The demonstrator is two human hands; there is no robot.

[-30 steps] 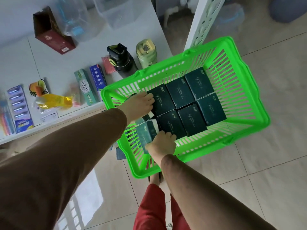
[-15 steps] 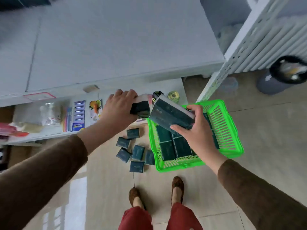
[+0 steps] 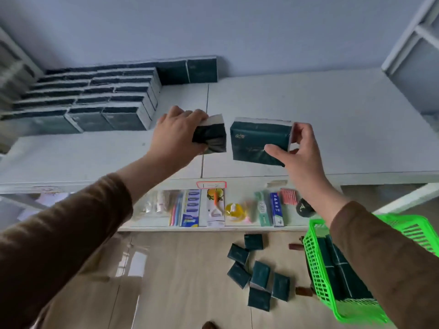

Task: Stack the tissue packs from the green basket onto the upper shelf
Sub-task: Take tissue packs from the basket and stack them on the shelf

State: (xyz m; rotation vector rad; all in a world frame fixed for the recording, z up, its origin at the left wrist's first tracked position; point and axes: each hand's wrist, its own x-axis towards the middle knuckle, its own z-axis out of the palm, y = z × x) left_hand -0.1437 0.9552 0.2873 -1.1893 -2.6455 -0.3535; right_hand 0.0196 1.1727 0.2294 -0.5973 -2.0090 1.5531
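My left hand (image 3: 175, 134) grips a dark green tissue pack (image 3: 210, 138) above the white upper shelf (image 3: 308, 119). My right hand (image 3: 297, 150) pinches a second dark green tissue pack (image 3: 256, 141) between thumb and fingers, just right of the first. Both packs hover over the middle of the shelf. Stacked tissue packs (image 3: 95, 100) fill the shelf's back left in several rows. The green basket (image 3: 318, 264) stands on the floor at lower right, with more packs inside, partly hidden by my right sleeve.
Several loose tissue packs (image 3: 256, 274) lie on the floor left of the basket. The lower shelf (image 3: 213, 227) holds toothpaste boxes, toothbrushes and small goods. A white rack post (image 3: 403, 200) rises at right. A wall stands behind the upper shelf.
Both hands lifted a pack each out of the basket and raised them up over the upper shelf. The view has tilted up from the basket to the shelf.
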